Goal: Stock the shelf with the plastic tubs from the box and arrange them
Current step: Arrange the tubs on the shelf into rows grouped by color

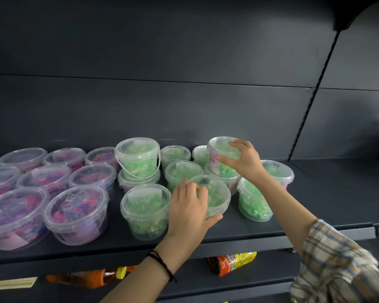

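Nearest, towards the front of the dark shelf [326,193], a green tub [216,193] is gripped by the left hand [188,206], fingers curled over its lid and thumb wrapped round its side; it is crowded against the front green tub [146,209], so a sideways shove could nudge that neighbour towards the shelf's lip, under which bottles [230,262] are laid; further back, a raised tub [222,149] is pinched by the right hand [242,159], fingertips on the lid and thumb against the wall; it is held tilted just above a seated tub [224,179], and since only one side is caught, a slip is judged possible; if it is set down off-centre, it could slide onto the tubs beside it; further left, a stacked tub [138,156] could be toppled by any jostling.
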Tool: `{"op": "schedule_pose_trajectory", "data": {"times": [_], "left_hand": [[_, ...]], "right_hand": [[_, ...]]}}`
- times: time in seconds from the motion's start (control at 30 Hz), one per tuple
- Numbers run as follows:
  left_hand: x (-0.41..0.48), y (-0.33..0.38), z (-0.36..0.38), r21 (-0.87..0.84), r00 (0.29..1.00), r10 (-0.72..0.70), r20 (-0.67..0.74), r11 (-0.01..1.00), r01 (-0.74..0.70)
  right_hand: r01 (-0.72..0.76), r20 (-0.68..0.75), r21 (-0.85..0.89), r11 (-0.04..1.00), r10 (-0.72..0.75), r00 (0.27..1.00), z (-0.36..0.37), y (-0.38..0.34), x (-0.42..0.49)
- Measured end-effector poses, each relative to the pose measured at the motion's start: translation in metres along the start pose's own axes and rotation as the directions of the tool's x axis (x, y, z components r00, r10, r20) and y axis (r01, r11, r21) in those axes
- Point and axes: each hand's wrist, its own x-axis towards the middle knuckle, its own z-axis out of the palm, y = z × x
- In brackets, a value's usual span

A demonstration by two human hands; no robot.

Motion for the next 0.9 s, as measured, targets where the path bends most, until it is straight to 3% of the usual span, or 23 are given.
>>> {"op": "schedule_pose_trajectory", "data": {"times": [0.2,0.37,0.43,0.53,0.6,0.67,0.77,0.9], "left_hand": [[-0.005,-0.025,-0.014,0.141,0.995,0.091,-0.042,0.986,-0.084],[-0.004,-0.038,-0.026,0.021,0.994,0.106,0.012,0.994,-0.106],[0.006,-0.050,-0.040,-0.157,0.997,0.017,-0.071,0.987,-0.028],[0.025,-0.085,-0.054,-0.325,0.917,-0.319,-0.238,0.916,0.234],[0.037,-0.112,-0.053,-0.395,0.825,-0.548,-0.135,0.794,0.463],[0.043,-0.136,-0.048,-0.456,0.747,-0.662,0.065,0.646,0.613],[0.047,-0.156,-0.039,-0.574,0.777,-0.600,0.189,0.575,0.583],[0.053,-0.152,-0.036,-0.577,0.796,-0.580,0.175,0.594,0.560]], "right_hand": [[0.008,0.009,0.022,1.000,-0.009,1.000,0.001,0.002,0.000],[-0.011,0.017,0.008,1.000,0.011,1.000,0.002,0.004,0.001],[-0.026,-0.004,-0.012,1.000,0.026,1.000,0.003,0.003,0.002],[-0.024,-0.015,-0.047,0.999,0.023,1.000,0.005,0.000,0.001],[-0.017,-0.013,-0.042,0.999,0.016,1.000,0.008,-0.002,0.002],[-0.012,-0.023,-0.015,1.000,0.011,1.000,0.010,-0.002,0.002],[0.005,-0.029,0.000,1.000,-0.005,1.000,0.011,0.000,0.002],[0.015,-0.019,0.000,1.000,-0.015,1.000,0.010,0.002,0.003]]}}
